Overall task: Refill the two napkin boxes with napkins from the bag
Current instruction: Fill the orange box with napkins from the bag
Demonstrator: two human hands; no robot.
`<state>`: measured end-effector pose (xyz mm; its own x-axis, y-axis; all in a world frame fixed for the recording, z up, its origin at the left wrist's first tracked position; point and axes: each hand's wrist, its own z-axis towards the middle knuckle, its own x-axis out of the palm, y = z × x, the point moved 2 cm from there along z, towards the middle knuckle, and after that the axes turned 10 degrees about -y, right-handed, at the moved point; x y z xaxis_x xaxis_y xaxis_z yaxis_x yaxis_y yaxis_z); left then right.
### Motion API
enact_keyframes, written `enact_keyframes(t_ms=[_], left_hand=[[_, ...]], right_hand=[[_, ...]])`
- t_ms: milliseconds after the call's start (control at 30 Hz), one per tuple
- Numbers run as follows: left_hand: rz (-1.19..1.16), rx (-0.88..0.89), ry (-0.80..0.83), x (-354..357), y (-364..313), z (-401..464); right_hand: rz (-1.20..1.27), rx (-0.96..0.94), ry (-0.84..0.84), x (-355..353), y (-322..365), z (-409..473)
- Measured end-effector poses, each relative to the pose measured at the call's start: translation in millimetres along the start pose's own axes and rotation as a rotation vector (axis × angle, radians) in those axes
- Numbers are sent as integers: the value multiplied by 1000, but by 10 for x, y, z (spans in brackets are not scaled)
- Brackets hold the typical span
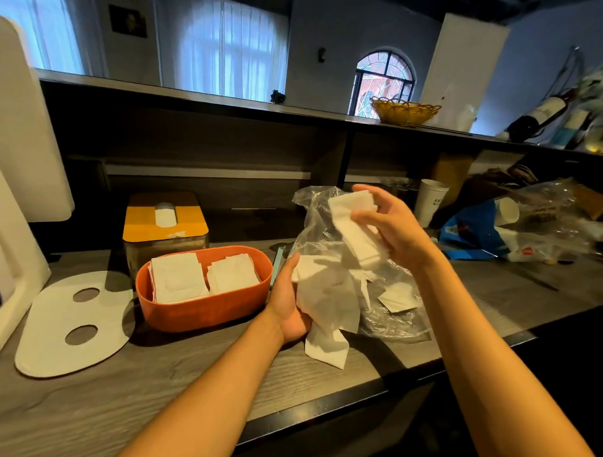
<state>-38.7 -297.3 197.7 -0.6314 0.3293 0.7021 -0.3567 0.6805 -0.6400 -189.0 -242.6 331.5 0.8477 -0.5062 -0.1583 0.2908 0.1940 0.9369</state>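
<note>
Head view: right hand (392,228) clamped on napkin stack (356,230), left hand (285,296) gripping loose napkins (325,297); could slip, scatter.

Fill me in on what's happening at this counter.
A person is restocking napkins. Their right hand grips a folded stack of napkins lifted above the clear plastic bag. Their left hand holds loose, unfolded napkins beside the bag. The orange box is open with two stacks inside. Behind it, the yellow-lidded box is closed, a napkin poking through its slot.
</note>
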Motion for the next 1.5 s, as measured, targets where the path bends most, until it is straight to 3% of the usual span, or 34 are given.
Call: enact_keyframes(t_ms=[167, 300, 400, 600, 700, 800, 933, 1033, 1167, 1267, 1367, 1500], left_hand=[[-12, 28, 5, 30, 1, -38], [15, 42, -12, 42, -4, -49], [47, 43, -3, 19, 1, -34], [45, 45, 27, 22, 10, 18], [24, 30, 58, 19, 14, 40], [5, 4, 65, -11, 23, 59], [58, 40, 6, 13, 22, 25], [88, 81, -88, 0, 20, 30], [18, 177, -86, 22, -12, 18], [-87, 228, 2, 65, -67, -67], [-180, 245, 31, 69, -100, -118], [-209, 234, 77, 95, -112, -154]], right_hand=[[-353, 87, 381, 300, -48, 21], [-591, 93, 524, 543, -181, 76], [-714, 78, 542, 584, -294, 94], [-831, 89, 459, 485, -404, 124], [-739, 65, 388, 427, -433, 119], [-504, -4, 159, 397, -374, 110], [-102, -12, -313, 167, -296, 89], [23, 46, -398, 17, -323, 1], [-43, 121, -543, -125, -472, -219], [-140, 287, -525, -172, -642, -364], [-284, 325, -442, -148, -692, -482], [-178, 417, -244, 18, -652, -563]])
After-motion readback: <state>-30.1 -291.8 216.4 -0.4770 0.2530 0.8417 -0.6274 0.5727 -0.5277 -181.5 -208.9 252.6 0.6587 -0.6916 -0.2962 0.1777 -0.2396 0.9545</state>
